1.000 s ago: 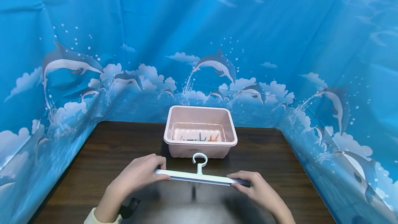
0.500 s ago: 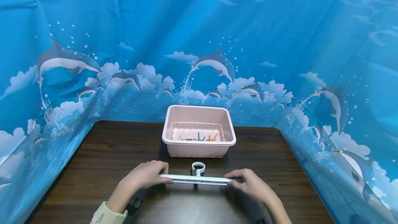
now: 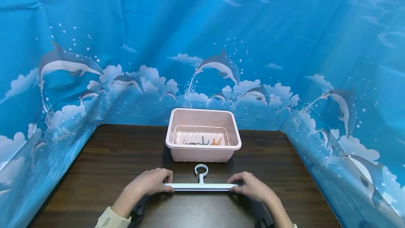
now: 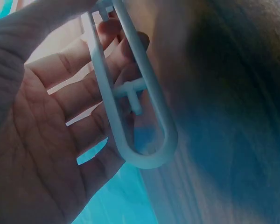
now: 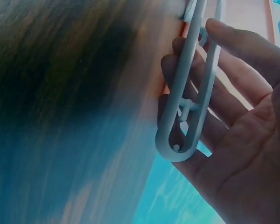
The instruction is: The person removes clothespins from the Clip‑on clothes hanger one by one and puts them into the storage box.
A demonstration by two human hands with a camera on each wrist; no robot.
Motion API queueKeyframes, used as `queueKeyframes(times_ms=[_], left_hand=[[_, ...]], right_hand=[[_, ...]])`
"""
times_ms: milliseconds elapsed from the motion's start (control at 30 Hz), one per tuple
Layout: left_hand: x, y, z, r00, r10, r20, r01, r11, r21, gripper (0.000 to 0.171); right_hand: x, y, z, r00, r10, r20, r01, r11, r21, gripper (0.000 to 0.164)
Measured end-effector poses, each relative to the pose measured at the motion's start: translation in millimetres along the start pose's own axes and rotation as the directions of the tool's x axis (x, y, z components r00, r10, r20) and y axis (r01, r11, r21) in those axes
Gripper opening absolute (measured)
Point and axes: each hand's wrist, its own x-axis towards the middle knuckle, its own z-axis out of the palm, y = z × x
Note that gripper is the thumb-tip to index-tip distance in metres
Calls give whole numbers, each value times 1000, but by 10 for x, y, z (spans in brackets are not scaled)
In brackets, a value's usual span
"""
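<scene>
A pale, whitish plastic clothes hanger lies level across the front of the table, its open hook pointing toward the bin. My left hand pinches its left end, while my right hand pinches its right end. In the left wrist view, the hanger's rounded loop end with a small inner peg runs alongside my spread fingers. The right wrist view has the other rounded end in front of my fingers. Whether the hanger touches the tabletop, I cannot tell.
Behind the hanger stands a pink plastic bin. Inside are several small items, including an orange piece and a grey-green piece, perhaps clips. A blue dolphin-print curtain borders the dark wooden table at the back and sides.
Both hands have brought the hanger down and levelled it; before, its bar sloped down to the right. Its hook now sits lower, farther from the bin's front wall. Both hands kept their hold.
</scene>
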Motion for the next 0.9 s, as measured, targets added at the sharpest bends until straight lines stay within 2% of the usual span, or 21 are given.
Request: queueKeyframes(times_ms=[167,467,700,900], left_hand=[[41,-17,58,1000,-9,11,9,1000,12,33],[137,-41,105,1000,12,4,-12,1000,19,34],[161,-45,159,999,31,-16,-31,999,40,34],[140,-42,169,999,13,-32,-11,998,54,33]], right_hand=[[47,43,34,1000,19,21,-19,1000,-3,10],[125,74,49,999,38,-30,-40,996,-77,11],[140,117,71,996,85,-27,-87,995,-51,10],[160,156,111,997,74,-33,-75,996,-49,11]])
